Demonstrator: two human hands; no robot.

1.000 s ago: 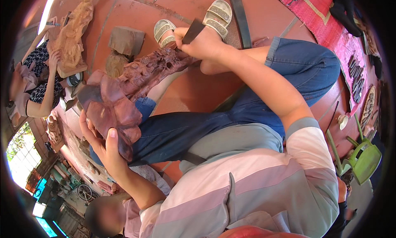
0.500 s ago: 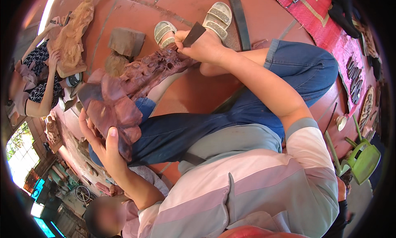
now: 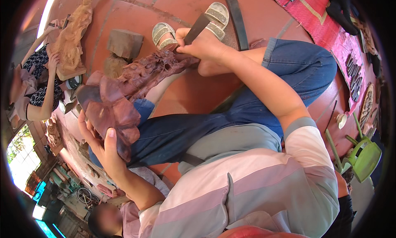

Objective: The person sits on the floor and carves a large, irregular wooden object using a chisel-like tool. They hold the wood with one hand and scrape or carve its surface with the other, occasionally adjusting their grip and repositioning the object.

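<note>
A reddish-brown wood carving lies slantwise across my lap, with broad smooth lobes at its left end and a knobbly, pierced stem toward the right. My left hand grips the lobed end from below, the thumb pressed on its near face and the fingers partly hidden behind it. At the far end of the stem, my right hand is closed around a dark flat strip that looks like sandpaper. The strip's upper part sticks out past my fingers; its lower end is hidden by the hand and carving.
Beyond the carving lie a wood block and a long dark bar on the tiled floor. At left a person holds a pale carving. Tools lie on a pink mat at right, near a green plastic chair.
The dark strip has tilted and shows more of its length above my right hand. My right hand has turned slightly. The carving and my left hand stay nearly in place.
</note>
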